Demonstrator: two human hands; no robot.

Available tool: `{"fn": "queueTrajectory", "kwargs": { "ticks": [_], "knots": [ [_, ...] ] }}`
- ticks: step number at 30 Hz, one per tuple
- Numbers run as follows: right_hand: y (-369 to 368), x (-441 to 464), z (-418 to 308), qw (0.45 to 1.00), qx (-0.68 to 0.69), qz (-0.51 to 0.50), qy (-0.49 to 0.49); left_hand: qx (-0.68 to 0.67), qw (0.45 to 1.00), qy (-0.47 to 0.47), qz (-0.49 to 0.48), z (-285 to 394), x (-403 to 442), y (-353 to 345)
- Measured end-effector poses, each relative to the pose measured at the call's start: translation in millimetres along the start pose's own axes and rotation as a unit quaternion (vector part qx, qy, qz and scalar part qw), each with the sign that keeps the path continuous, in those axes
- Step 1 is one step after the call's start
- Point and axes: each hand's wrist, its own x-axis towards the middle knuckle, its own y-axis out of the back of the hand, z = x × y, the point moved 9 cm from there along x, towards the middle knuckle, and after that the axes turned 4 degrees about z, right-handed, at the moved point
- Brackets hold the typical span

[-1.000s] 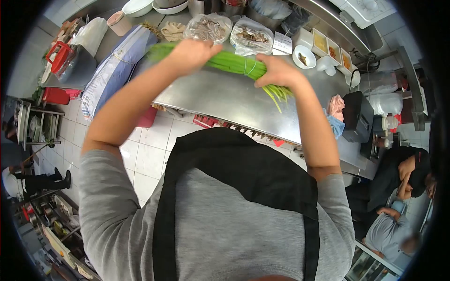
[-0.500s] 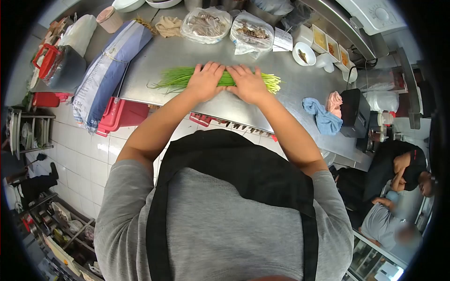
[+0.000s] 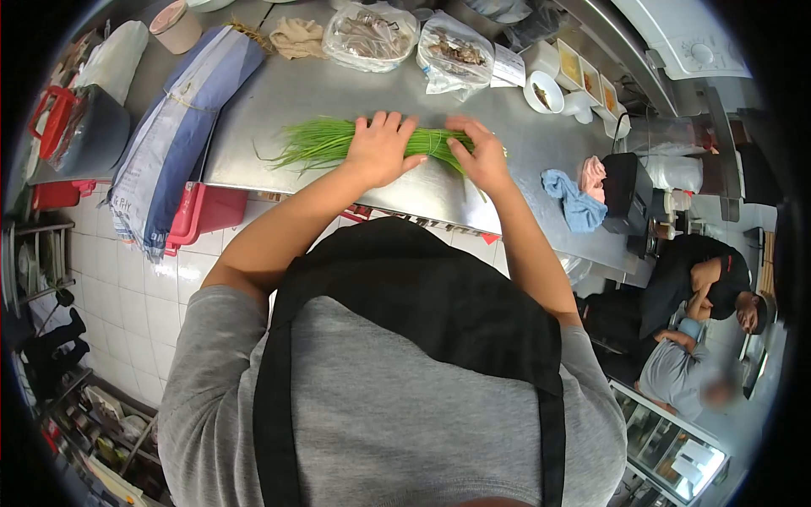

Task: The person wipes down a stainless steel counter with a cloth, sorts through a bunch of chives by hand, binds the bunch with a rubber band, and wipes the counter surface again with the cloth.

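A long bunch of green chives (image 3: 317, 142) lies across the steel counter before me, its thin tips fanning out to the left. On top of the bunch rests my left hand (image 3: 380, 152), open, with fingers stretched out and the thumb apart. Nearer the bunch's right end, my right hand (image 3: 483, 156) has its fingers curled over the chives, the thumb on the near side. That hand covers much of the pale stem ends. A few loose strands stick out below it.
Along the back of the counter (image 3: 279, 89) sit a beige cloth (image 3: 297, 38), two plastic-bagged foods and a white bowl (image 3: 543, 91). A tied blue-and-white sack (image 3: 169, 127) lies left. Blue cloth (image 3: 574, 201) and a black box (image 3: 627, 193) are right. Two people are at far right.
My right hand has gone from lying flat on the bunch to curling round its right end, moving slightly right. My left hand stays on the chives. The view has shifted a little.
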Motion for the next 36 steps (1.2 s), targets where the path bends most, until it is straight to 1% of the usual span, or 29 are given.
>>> {"fn": "queueTrajectory", "kwargs": {
  "ticks": [2,5,8,11,14,17,20,23,26,29,32,35,36],
  "knots": [
    [-9,-6,14,0.998,0.002,-0.027,-0.058,-0.042,0.999,-0.005,0.029,-2,0,3],
    [-17,-5,11,1.000,-0.002,0.014,-0.015,0.007,0.981,-0.087,0.171,5,-11,17],
    [-23,-7,19,0.998,-0.054,0.011,-0.020,-0.037,0.986,-0.086,0.137,2,-8,12],
    [-22,-7,10,0.995,-0.094,0.032,-0.010,-0.091,0.986,-0.080,0.115,-4,-8,5],
    [-24,-6,8,0.991,-0.131,0.028,-0.022,-0.186,0.967,-0.085,0.151,-16,-7,3],
    [-27,0,-7,0.983,-0.180,0.007,-0.042,-0.193,0.958,-0.107,0.182,-15,-11,12],
    [-32,0,24,0.988,-0.079,-0.005,-0.134,-0.196,0.960,-0.105,0.171,-15,-12,11],
    [-34,-2,34,0.984,0.011,-0.002,-0.177,-0.177,0.959,-0.107,0.195,-14,-14,15],
    [-31,5,21,0.997,0.006,0.025,-0.075,-0.155,0.958,-0.124,0.206,-7,-15,17],
    [-32,0,37,0.988,0.034,0.003,-0.153,-0.170,0.965,-0.109,0.168,-11,-13,9],
    [-33,-2,44,0.985,0.023,-0.012,-0.172,-0.165,0.970,-0.102,0.150,-13,-12,6],
    [-11,-1,45,0.957,0.185,0.078,-0.209,-0.170,0.973,-0.095,0.124,-14,-9,1],
    [6,-1,38,0.961,0.174,0.111,-0.184,-0.140,0.977,-0.091,0.134,-11,-9,7]
  ]
}}
